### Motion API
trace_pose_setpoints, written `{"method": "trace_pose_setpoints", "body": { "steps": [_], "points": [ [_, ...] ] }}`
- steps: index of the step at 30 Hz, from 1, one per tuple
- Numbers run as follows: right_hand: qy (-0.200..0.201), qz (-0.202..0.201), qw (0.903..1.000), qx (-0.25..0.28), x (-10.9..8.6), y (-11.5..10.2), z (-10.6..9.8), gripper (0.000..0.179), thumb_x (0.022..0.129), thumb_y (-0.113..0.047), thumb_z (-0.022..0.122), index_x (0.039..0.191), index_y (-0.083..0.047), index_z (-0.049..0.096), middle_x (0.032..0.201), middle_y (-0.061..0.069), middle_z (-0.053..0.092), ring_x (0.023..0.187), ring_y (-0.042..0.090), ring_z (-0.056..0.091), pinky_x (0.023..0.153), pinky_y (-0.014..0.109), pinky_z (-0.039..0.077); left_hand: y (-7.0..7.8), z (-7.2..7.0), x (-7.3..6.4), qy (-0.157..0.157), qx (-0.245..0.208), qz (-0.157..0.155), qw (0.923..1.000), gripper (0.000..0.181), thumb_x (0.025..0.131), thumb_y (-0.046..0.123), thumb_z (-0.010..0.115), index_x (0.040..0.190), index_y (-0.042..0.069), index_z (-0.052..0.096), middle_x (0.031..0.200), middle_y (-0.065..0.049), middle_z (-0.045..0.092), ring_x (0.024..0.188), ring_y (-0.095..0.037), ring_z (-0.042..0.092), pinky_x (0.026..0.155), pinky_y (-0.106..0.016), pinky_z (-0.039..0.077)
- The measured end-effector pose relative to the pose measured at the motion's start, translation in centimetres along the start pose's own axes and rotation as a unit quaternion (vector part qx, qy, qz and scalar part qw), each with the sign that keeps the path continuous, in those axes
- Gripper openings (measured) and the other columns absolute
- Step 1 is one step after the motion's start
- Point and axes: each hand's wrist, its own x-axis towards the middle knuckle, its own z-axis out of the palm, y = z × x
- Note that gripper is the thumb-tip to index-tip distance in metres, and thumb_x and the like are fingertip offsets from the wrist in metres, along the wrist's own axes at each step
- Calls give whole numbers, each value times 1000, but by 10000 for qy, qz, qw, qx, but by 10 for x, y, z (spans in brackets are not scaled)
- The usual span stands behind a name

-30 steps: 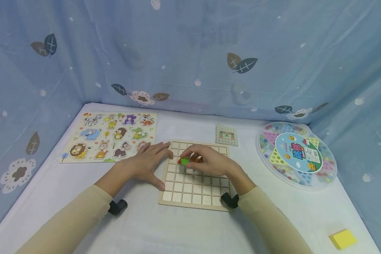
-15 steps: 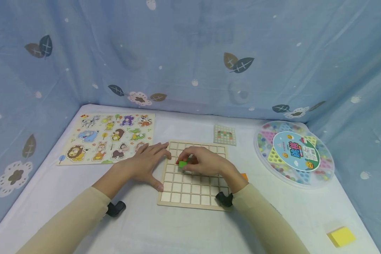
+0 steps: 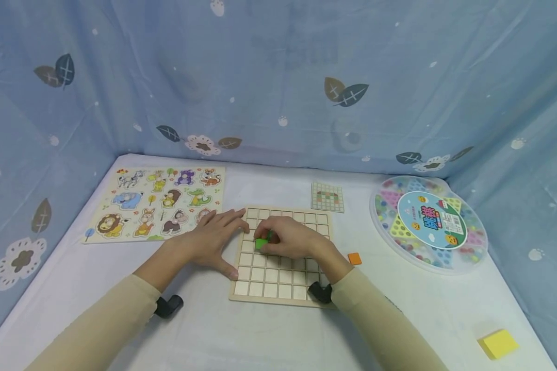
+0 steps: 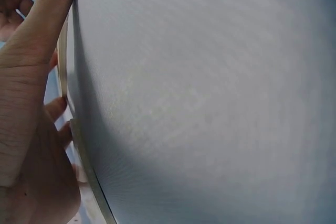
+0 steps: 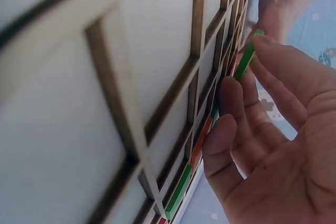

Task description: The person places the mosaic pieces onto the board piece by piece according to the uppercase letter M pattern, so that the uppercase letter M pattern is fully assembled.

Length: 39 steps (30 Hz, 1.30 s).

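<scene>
My right hand pinches a small green square tile between thumb and fingers, low over the upper left of the wooden grid board. In the right wrist view the green tile is held edge-on, close to the grid bars. Other tiles sit in the board's cells there, among them an orange tile and another green tile; in the head view my hand covers most of these. My left hand rests spread at the board's left edge, with thumb and fingertips on the rim.
An animal peg puzzle lies back left. Behind the board is a small pattern card. A round marble-game box stands at right, an orange tile lies right of the board, and a yellow block sits front right.
My right hand has shifted slightly left with the green tile, and the loose orange tile right of the board has come into view. My left hand stays at the board's edge.
</scene>
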Motion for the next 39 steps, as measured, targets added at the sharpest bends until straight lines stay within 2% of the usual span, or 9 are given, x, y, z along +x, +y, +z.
{"method": "trace_pose_setpoints", "body": {
  "steps": [5,13,19,26,31,35,39],
  "points": [
    [-1,64,9999,-79,0,-1,1,23,98,-17,71,121,-13,69,116,0,69,92,10,63,85,29,55,1,-1,0,-5,9,17,10000,105,56,88,74,137,30,43,173,-8,12,158,-35,14,122,-69,8],
    [-44,128,9996,-241,0,-3,1,20,98,-18,71,118,-14,69,105,-4,70,88,9,61,83,28,53,2,-1,-1,13,44,42,10000,105,56,87,75,137,29,43,173,-8,13,158,-36,15,122,-69,11],
    [-74,-18,9996,-271,-5,-3,-2,21,99,-19,70,119,-13,70,111,-3,70,92,10,61,86,28,53,3,-2,0,30,36,70,10000,103,56,86,76,136,29,44,172,-10,14,157,-37,16,121,-71,11],
    [-97,-190,9998,-38,-17,-5,-7,25,101,-20,66,124,-10,69,121,0,72,104,12,65,96,33,54,2,-2,0,-1,48,15,10000,104,55,87,76,136,30,43,173,-8,12,158,-36,15,122,-70,9],
    [-14,-390,9992,10,-28,-1,-12,25,102,-20,65,125,-10,69,120,0,72,100,13,65,93,35,55,2,-1,1,6,7,7,10000,105,55,88,75,137,31,43,173,-8,12,158,-36,15,121,-70,8],
    [56,-336,9994,51,-40,0,-18,24,102,-20,65,124,-10,69,115,-3,71,97,14,64,90,38,56,3,-1,1,28,19,-2,10000,105,55,88,75,137,30,43,173,-8,12,158,-36,15,122,-70,8],
    [113,-283,9995,11,-50,2,-22,25,102,-21,66,124,-10,69,114,-4,70,94,12,63,86,34,56,3,0,0,18,20,-16,10000,106,55,87,76,138,30,43,173,-9,12,158,-36,15,122,-70,8]
  ]
}}
